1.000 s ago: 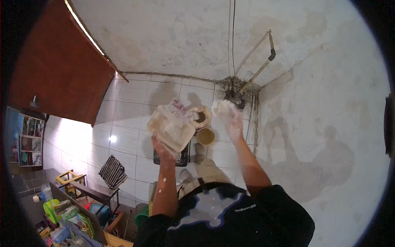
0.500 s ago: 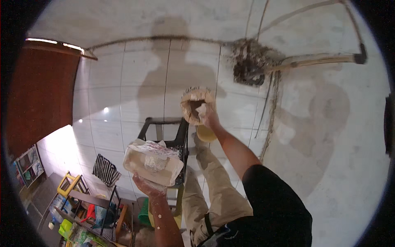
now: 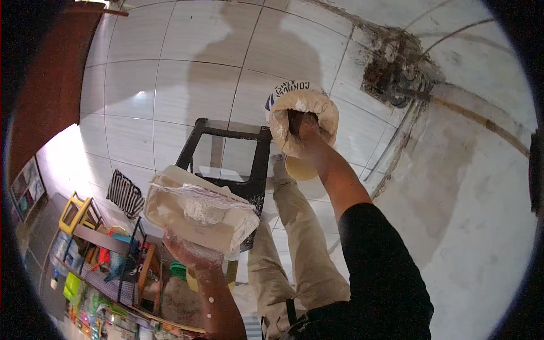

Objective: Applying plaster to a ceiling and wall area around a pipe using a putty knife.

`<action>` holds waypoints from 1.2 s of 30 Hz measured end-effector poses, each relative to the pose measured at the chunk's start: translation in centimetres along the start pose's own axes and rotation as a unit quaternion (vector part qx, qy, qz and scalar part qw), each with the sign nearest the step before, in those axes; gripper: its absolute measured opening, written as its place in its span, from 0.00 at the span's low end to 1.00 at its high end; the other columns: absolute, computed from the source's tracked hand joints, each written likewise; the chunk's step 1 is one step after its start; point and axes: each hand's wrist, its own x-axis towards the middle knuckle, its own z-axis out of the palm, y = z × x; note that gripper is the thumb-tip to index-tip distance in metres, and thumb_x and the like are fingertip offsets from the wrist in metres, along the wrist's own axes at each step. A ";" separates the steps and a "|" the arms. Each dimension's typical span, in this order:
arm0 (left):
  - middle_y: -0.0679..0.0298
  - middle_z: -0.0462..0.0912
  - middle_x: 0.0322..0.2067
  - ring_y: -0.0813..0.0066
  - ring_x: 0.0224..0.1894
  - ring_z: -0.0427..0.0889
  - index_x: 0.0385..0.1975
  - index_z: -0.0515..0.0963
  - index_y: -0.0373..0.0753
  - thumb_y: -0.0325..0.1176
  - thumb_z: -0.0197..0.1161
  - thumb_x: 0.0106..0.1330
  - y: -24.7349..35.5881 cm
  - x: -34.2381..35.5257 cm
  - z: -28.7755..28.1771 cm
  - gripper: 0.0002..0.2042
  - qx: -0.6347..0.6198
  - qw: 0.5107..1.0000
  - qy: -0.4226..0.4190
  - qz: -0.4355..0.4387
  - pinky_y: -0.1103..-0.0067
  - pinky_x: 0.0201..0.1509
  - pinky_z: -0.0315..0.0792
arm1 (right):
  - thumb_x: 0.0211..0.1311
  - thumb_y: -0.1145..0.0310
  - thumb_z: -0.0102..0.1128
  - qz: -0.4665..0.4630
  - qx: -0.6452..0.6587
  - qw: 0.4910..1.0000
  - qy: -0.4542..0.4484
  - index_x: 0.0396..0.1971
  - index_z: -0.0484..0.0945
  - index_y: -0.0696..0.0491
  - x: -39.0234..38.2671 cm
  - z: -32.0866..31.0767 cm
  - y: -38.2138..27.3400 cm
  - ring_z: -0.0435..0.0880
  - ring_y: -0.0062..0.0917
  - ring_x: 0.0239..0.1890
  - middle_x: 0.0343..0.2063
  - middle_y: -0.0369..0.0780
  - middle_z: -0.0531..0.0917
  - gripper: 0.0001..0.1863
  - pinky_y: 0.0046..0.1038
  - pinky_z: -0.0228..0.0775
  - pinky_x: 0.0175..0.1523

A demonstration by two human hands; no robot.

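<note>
My left hand (image 3: pixel 192 254) grips a pale rectangular plastic tub (image 3: pixel 224 237) from below, at its near side. Inside it sits a mound of white powder (image 3: pixel 204 212). A thin, powder-coated strip (image 3: pixel 226 196) lies across the tub; I cannot make out its kind. My right hand (image 3: pixel 307 129) reaches into the open mouth of a paper sack (image 3: pixel 277 122) with a rolled-down rim, dusted white. The fingers are hidden inside the sack, and what they hold, if anything, does not show.
A black plastic stool (image 3: pixel 260 156) lies beyond the tub. Below the sack is a yellowish round container (image 3: pixel 301 168). A striped cloth (image 3: pixel 124 194) and a cluttered rack (image 3: pixel 107 249) are at left. A rough hole (image 3: pixel 391 73) with a pipe breaks the tiles at far right.
My right hand, earlier at the sack's mouth with something white in it, is now deeper inside. The view has shifted, and the tub appears further left and larger.
</note>
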 end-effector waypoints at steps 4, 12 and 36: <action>0.57 0.65 0.56 0.56 0.57 0.66 0.58 0.63 0.43 0.62 0.52 0.59 0.6 1.5 -1.3 0.35 0.007 0.999 -0.024 0.022 0.57 0.59 0.64 | 0.66 0.55 0.46 0.004 0.137 0.989 0.058 0.61 0.65 0.52 -0.6 -4.5 -2.2 0.66 0.40 0.63 0.61 0.47 0.68 0.26 0.35 0.56 0.68; 0.56 0.64 0.57 0.56 0.57 0.65 0.60 0.61 0.42 0.61 0.51 0.59 1.0 0.7 -0.4 0.35 0.138 0.984 -0.080 0.078 0.57 0.59 0.64 | 0.65 0.54 0.47 -0.055 0.025 0.994 -0.093 0.59 0.67 0.52 -2.5 -7.8 2.0 0.68 0.40 0.61 0.59 0.47 0.70 0.26 0.35 0.57 0.67; 0.54 0.63 0.60 0.51 0.58 0.66 0.66 0.54 0.43 0.58 0.43 0.64 3.4 -5.9 -3.5 0.34 -0.060 0.975 -0.208 -0.051 0.56 0.61 0.63 | 0.51 0.67 0.59 -0.336 0.400 0.844 0.123 0.41 0.78 0.52 -9.9 -20.7 2.2 0.81 0.41 0.38 0.33 0.43 0.82 0.16 0.40 0.73 0.47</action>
